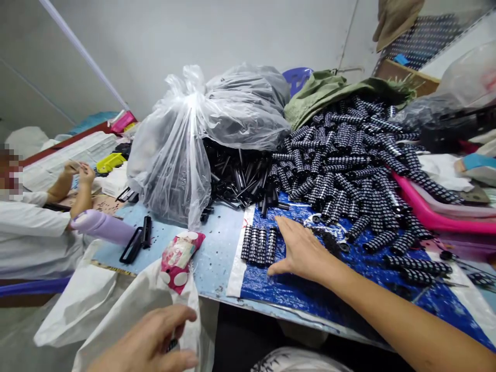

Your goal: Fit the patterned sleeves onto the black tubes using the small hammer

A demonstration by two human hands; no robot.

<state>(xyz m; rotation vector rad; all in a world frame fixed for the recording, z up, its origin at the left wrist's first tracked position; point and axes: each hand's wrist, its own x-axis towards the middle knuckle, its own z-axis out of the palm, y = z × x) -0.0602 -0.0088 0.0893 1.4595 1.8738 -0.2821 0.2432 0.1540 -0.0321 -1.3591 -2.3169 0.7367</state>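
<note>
Black white-dotted rollers (259,245) by R grip (300,253), flat open; L grip (155,343) curled, hold unclear.

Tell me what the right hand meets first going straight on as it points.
Probably the short row of dotted black rollers just left of the right hand; it may already touch the nearest one.

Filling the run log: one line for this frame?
right hand open beside tube row | left hand curled over white bag | tube pile behind
</note>
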